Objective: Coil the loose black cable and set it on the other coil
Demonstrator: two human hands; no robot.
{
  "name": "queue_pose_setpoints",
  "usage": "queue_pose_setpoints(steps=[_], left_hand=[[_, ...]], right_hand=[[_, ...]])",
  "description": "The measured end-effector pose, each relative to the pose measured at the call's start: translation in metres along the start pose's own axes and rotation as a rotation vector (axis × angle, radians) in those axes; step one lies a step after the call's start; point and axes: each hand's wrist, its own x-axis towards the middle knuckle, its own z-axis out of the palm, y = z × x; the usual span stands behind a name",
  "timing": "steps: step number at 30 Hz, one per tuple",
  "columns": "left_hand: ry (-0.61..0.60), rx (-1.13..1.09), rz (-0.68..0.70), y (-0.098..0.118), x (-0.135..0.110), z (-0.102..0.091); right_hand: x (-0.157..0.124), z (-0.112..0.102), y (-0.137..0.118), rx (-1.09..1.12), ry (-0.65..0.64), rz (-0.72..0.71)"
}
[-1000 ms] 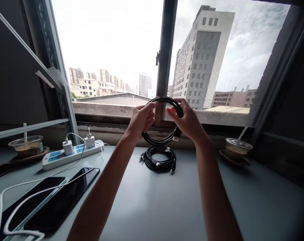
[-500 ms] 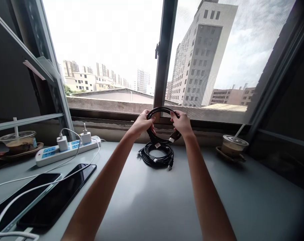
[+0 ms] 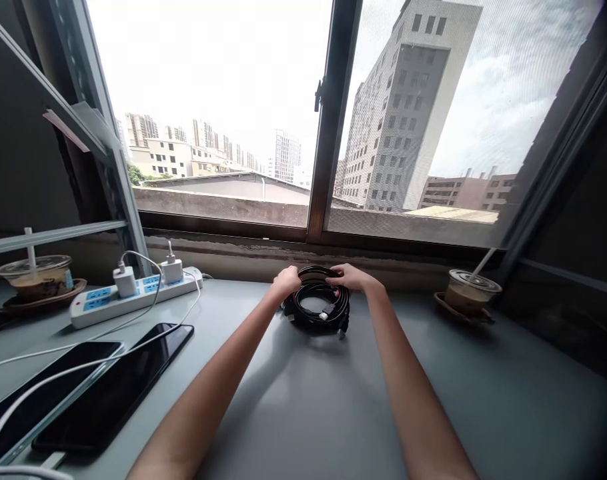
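Both my hands grip a coiled black cable (image 3: 317, 271) at the back of the desk, low over other coiled black cables (image 3: 313, 327). My left hand (image 3: 286, 281) is closed on the left side of the coil. My right hand (image 3: 351, 277) pinches its right side, thumb toward the middle. The held coil tilts up at the back, and its front part overlaps the coils below, so where one ends and the other begins is hard to make out. Pale metal connector ends show in the middle and at the front right of the pile.
On the left, a white power strip (image 3: 138, 298) holds two chargers, and white cords run to two dark phones (image 3: 118, 393). Cups with straws stand at left (image 3: 36, 277) and right (image 3: 468, 293). A window frame (image 3: 328, 133) rises behind the grey desk (image 3: 303, 413).
My hands have lowered the held cable coil from in front of the window sill down onto or just above the coils on the desk. The view has shifted slightly.
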Motion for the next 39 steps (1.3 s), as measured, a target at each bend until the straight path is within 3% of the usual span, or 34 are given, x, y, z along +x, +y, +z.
queue_pose_setpoints(steps=[9, 18, 22, 28, 34, 39], left_hand=[[-0.057, 0.129, -0.067, -0.002, -0.004, 0.009], [-0.015, 0.143, -0.036, 0.004, -0.003, 0.007], [0.066, 0.202, 0.0, 0.003, -0.006, 0.019], [0.104, 0.204, 0.186, -0.004, -0.003, 0.032], [0.083, 0.05, 0.278, -0.032, 0.015, 0.039], [0.073, -0.117, 0.286, -0.053, 0.028, 0.038]], right_hand=[[0.015, 0.013, 0.024, -0.018, 0.083, 0.036], [0.021, 0.008, 0.024, -0.174, 0.379, 0.069], [0.026, 0.019, 0.037, -0.17, 0.342, 0.06], [0.035, 0.028, 0.051, 0.04, 0.244, -0.127], [0.04, 0.031, 0.059, 0.269, 0.206, -0.151], [0.026, 0.028, 0.065, 0.368, 0.175, -0.124]])
